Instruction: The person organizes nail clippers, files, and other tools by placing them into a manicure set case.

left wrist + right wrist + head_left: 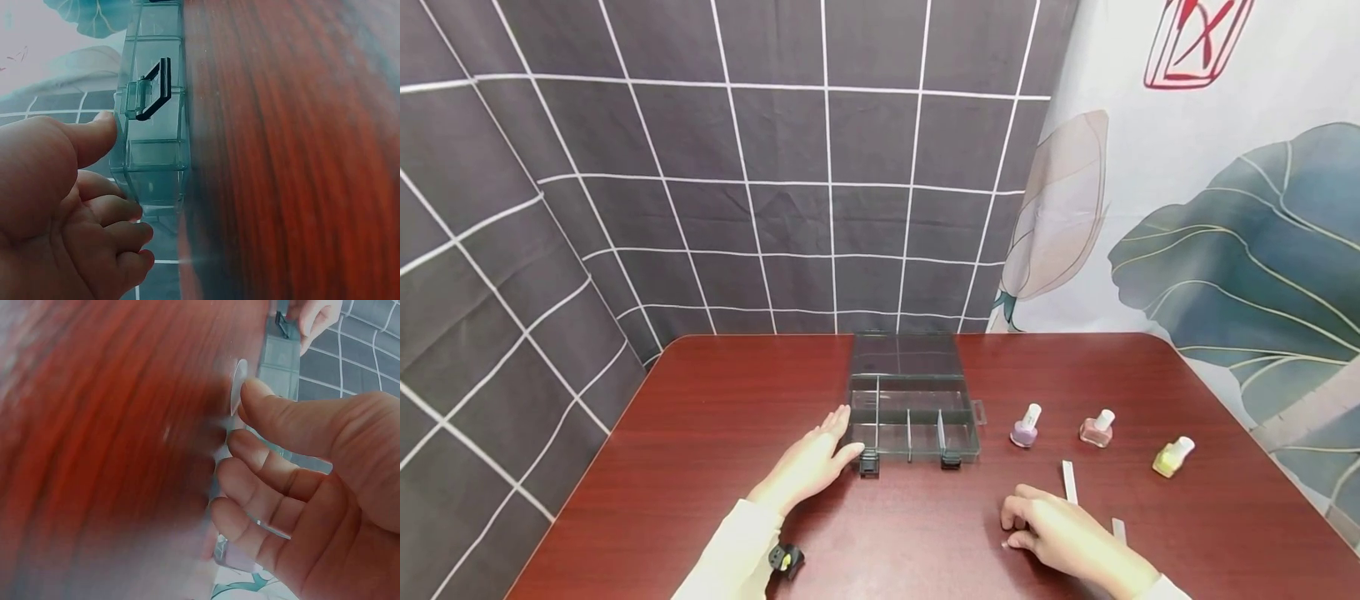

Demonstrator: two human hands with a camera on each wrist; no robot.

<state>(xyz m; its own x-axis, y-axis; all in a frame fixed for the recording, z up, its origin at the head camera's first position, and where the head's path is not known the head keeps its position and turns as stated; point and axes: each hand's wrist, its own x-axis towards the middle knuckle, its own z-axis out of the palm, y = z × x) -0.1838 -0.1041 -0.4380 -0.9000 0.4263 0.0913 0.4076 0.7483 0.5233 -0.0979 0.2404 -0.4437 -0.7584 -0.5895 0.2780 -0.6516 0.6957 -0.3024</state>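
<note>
A clear grey-tinted divided plastic box [925,455] stands on the table with its lid [906,357] raised at the back. My left hand [811,467] lies against the box's left side, fingers extended, thumb by the front-left corner. A black-edged latch [159,90] sticks out from the front in the left wrist view. My right hand [1060,529] is low over the table, fingers curled. Its thumb tip pinches at the edge of a thin clear oval piece [237,387]; the opposing fingertip is not clearly seen. The piece looks almost flat to the tabletop.
Lilac [1024,429], pink [1096,432] and yellow [1168,458] nail polish bottles with white caps stand right of the box. Pale flat strips [1070,482] lie beside and partly under the right hand. A gridded dark cloth [775,208] hangs behind the table [737,383].
</note>
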